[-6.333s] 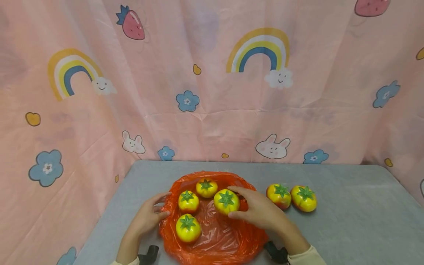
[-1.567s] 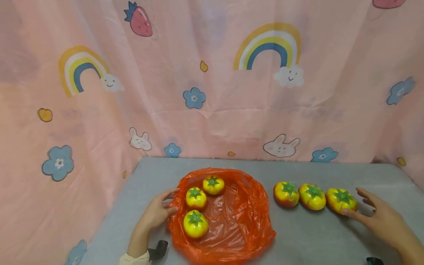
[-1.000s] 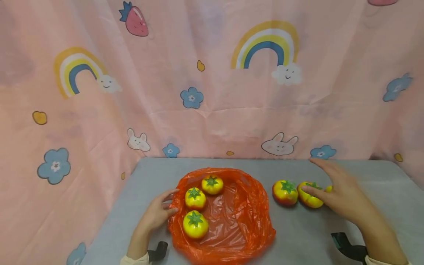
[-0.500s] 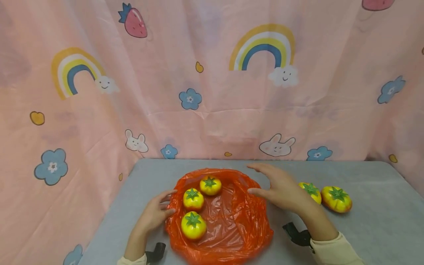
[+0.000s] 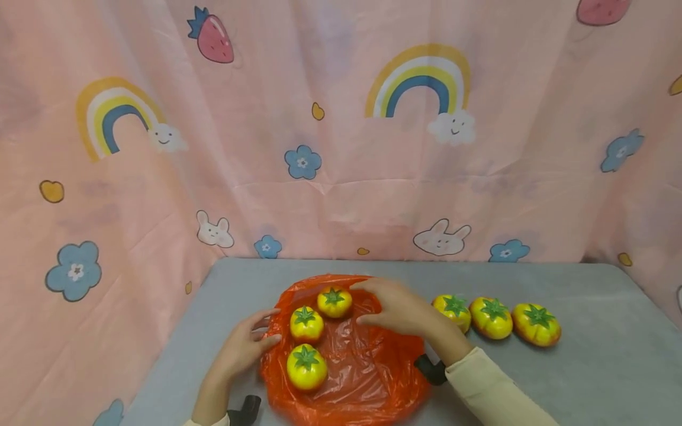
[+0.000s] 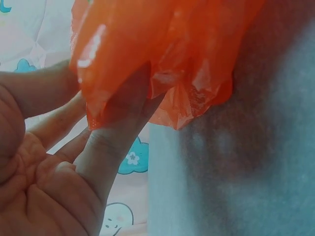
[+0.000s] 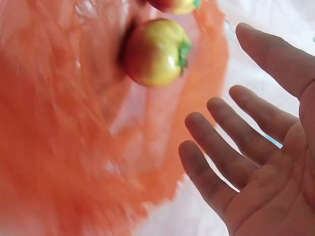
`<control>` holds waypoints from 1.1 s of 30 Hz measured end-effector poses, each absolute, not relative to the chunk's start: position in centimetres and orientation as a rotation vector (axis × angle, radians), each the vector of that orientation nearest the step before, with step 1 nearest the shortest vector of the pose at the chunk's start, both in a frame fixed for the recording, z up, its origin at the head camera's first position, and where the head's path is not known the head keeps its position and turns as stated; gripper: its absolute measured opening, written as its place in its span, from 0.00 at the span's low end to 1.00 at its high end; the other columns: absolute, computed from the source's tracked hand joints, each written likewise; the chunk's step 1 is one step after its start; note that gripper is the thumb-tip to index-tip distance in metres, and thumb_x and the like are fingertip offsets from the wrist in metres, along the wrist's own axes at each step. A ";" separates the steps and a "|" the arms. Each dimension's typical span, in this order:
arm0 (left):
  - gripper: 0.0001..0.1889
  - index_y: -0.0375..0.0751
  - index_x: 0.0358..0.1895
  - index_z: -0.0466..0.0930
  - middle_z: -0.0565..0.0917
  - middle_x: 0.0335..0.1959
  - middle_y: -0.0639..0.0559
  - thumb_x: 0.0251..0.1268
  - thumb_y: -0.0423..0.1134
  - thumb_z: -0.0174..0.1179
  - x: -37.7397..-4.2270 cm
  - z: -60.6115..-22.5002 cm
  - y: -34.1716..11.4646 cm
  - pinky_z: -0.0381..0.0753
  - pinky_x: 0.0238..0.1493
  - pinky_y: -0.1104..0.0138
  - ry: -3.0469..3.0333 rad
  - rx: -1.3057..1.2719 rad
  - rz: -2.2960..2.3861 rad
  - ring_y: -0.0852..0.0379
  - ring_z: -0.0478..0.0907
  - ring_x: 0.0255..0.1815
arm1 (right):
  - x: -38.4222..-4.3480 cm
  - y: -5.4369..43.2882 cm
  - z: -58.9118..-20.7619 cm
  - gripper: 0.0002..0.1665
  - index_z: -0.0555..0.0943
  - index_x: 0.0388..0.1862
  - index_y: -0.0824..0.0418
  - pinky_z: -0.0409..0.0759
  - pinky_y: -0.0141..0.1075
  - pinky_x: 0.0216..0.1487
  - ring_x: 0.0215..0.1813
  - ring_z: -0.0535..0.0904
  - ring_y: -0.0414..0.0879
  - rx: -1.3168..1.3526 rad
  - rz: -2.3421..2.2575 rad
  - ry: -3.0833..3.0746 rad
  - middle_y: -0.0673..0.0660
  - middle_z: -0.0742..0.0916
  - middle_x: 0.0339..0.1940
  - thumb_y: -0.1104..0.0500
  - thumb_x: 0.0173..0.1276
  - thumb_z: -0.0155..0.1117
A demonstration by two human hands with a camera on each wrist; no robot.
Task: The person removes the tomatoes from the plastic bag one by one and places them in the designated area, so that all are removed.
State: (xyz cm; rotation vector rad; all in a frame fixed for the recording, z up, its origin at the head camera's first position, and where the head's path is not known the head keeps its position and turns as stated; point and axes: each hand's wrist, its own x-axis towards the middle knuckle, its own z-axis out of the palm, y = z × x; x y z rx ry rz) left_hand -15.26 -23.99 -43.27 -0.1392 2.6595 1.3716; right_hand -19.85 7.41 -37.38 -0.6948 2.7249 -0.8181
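An orange-red plastic bag (image 5: 367, 384) lies spread wide on the table. Inside it, toward the left, sit three yellow-and-red tomatoes with green star-shaped tops: a back tomato (image 5: 334, 303), a middle tomato (image 5: 306, 325) and a front tomato (image 5: 306, 368). My left hand (image 5: 242, 349) holds the bag's left rim; in the left wrist view a digit shows through the thin plastic (image 6: 162, 44). Over the bag's right back part hovers my right hand (image 5: 402, 310), fingers spread, nothing in it. Its thumb and fingers point at the back tomato without touching it.
Right of the bag, three more tomatoes (image 5: 491, 318) stand in a row on the grey table (image 5: 586, 367); my right forearm partly covers the nearest one. A pink patterned curtain (image 5: 346, 207) hangs behind the table. Dark wrist mounts (image 5: 433, 370) sit below both hands.
Earlier my right hand gripped a tomato in the bag; that tomato now stands at the row's right end. The right hand let go and came back left over the bag. The left hand stayed put.
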 end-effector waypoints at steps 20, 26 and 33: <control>0.31 0.46 0.67 0.74 0.78 0.64 0.36 0.58 0.32 0.70 -15.4 -43.4 -23.8 0.87 0.50 0.52 2.626 -0.185 1.390 0.41 0.83 0.55 | -22.1 2.9 -40.7 0.39 0.70 0.72 0.53 0.71 0.54 0.73 0.71 0.72 0.54 -0.683 -0.806 2.698 0.56 0.76 0.71 0.50 0.64 0.72; 0.31 0.45 0.67 0.73 0.77 0.65 0.35 0.58 0.28 0.68 -15.3 -43.3 -23.7 0.88 0.48 0.53 2.615 -0.178 1.405 0.39 0.82 0.56 | -22.9 2.6 -41.8 0.40 0.69 0.73 0.55 0.72 0.54 0.72 0.68 0.74 0.54 -0.610 -0.801 2.684 0.57 0.78 0.68 0.50 0.64 0.72; 0.31 0.44 0.67 0.73 0.76 0.65 0.35 0.58 0.27 0.68 -15.2 -43.1 -23.6 0.88 0.47 0.54 2.612 -0.179 1.413 0.39 0.82 0.55 | -22.7 3.0 -42.5 0.37 0.71 0.70 0.53 0.73 0.54 0.71 0.67 0.75 0.52 -0.651 -0.854 2.679 0.55 0.80 0.65 0.50 0.64 0.73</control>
